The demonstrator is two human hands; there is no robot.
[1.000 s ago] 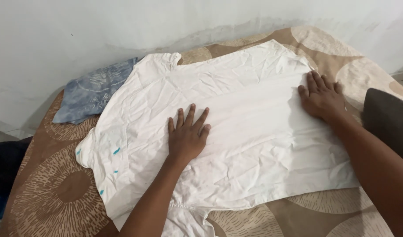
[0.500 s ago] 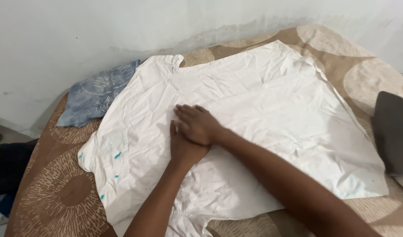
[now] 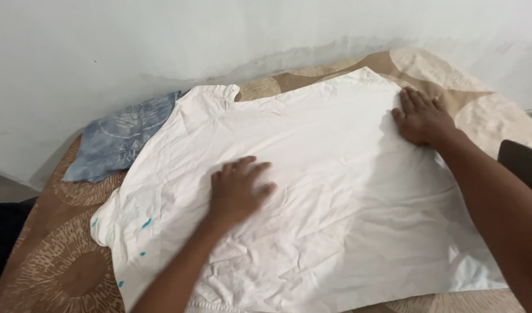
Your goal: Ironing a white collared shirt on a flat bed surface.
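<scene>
- Fingers of the left hand [image 3: 236,191] lie loosely spread and flat, gripping nothing, on the white garment [image 3: 312,191].
- Right hand [image 3: 421,119] presses flat, fingers together, on its far right edge.
- Cloth stretches between both palms, long axis left-right, directly beneath them.
- Beyond the left fingers: blue cloth [image 3: 118,142], patterned cover [image 3: 57,261].

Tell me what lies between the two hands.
Head view: only bare white garment lies between the left hand and right hand; both rest flat on it.

A home bedroom: patterned brown bedsheet [image 3: 57,261], clothes, a plain wall [image 3: 133,40].
</scene>
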